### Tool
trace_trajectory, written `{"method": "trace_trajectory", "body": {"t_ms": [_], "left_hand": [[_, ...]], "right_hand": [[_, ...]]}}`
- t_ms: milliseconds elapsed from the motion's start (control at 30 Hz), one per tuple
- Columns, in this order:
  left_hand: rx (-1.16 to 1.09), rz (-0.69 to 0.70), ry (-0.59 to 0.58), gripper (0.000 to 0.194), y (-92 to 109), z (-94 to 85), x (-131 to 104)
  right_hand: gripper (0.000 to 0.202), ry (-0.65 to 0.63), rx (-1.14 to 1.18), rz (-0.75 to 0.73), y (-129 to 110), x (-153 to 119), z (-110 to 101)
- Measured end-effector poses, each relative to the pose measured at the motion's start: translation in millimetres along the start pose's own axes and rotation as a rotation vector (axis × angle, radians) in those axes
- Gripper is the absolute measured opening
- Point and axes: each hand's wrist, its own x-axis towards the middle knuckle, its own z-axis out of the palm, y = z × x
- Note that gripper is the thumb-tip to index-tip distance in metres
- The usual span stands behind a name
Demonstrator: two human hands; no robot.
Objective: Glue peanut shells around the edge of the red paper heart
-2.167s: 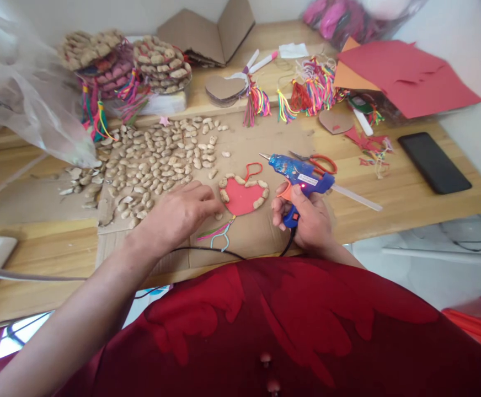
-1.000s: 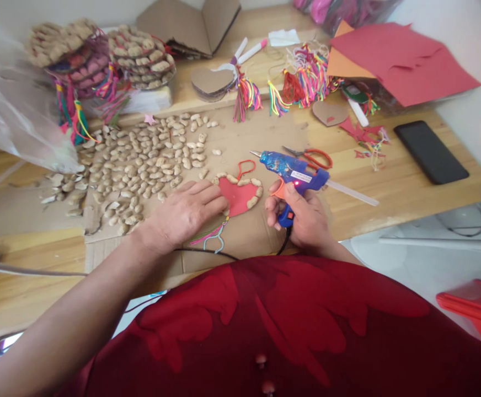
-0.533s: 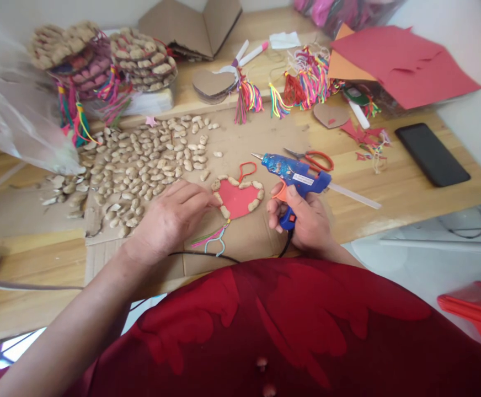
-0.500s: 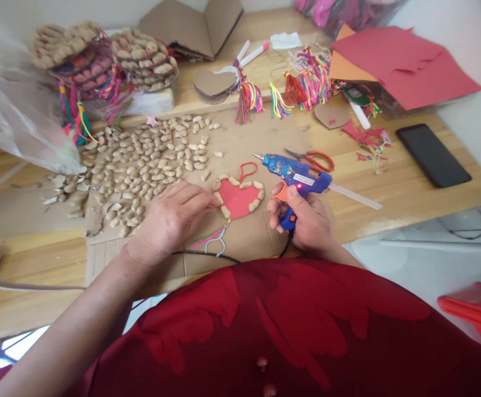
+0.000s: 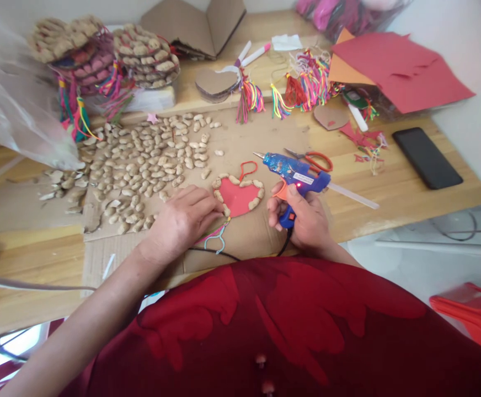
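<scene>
A red paper heart (image 5: pixel 239 198) lies on the cardboard sheet (image 5: pixel 257 135), its rim lined with peanuts; the lower right edge is bare. My left hand (image 5: pixel 187 215) is closed at the heart's left side, fingertips pressed together on a peanut (image 5: pixel 226 210) at the lower left rim. A red cord loop (image 5: pixel 249 169) sticks out at the top, and a tassel (image 5: pixel 216 238) trails from the bottom tip, partly under my left hand. In my right hand (image 5: pixel 306 218) is a blue glue gun (image 5: pixel 294 172), held by its handle, nozzle pointing left above the cardboard. A clear glue stick (image 5: pixel 354 196) juts from its back.
Loose peanuts (image 5: pixel 141 160) spread left of the heart. Orange-handled scissors (image 5: pixel 317 160) lie behind the glue gun. A phone (image 5: pixel 427 158) rests at right. Tassels (image 5: pixel 306 82), cardboard hearts (image 5: pixel 215 82), stacked peanut hearts (image 5: pixel 145 58) and red paper (image 5: pixel 406 69) line the back.
My left hand has shifted slightly down along the heart's left rim, uncovering more of the peanuts there. My right hand and the glue gun stay nearly still.
</scene>
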Motion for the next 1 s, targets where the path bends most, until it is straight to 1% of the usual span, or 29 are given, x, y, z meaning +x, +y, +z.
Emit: {"method": "trace_trajectory", "body": {"t_ms": [267,433,633,733,800,900,1000], "left_hand": [[-0.021,-0.001,-0.002,0.021,2.2,5.2,2.3],[-0.008,0.003,-0.010,0.017,2.6,6.8,1.8],[-0.026,-0.001,-0.006,0.020,2.1,3.3,1.3],[-0.001,-0.014,0.003,0.022,0.4,-3.0,-1.0],[0.057,-0.053,0.042,0.021,-3.4,-10.4,-4.2],[0.157,-0.154,0.163,0.020,-14.4,-26.7,-11.7],[0.247,-0.276,0.269,0.022,-29.7,-45.6,-22.6]], "right_hand": [[0.048,0.002,-0.014,0.013,-0.7,0.5,-0.2],[0.048,-0.014,0.022,0.006,-0.4,0.9,-0.3],[0.049,-0.005,0.014,0.017,-0.9,1.5,-0.5],[0.048,-0.006,0.013,0.021,-1.4,1.1,-0.2],[0.046,-0.006,0.008,0.027,-2.1,0.3,0.0],[0.041,0.013,-0.004,0.030,-2.6,-0.9,0.0],[0.039,0.022,0.000,0.004,-1.6,-0.5,-0.3]]}}
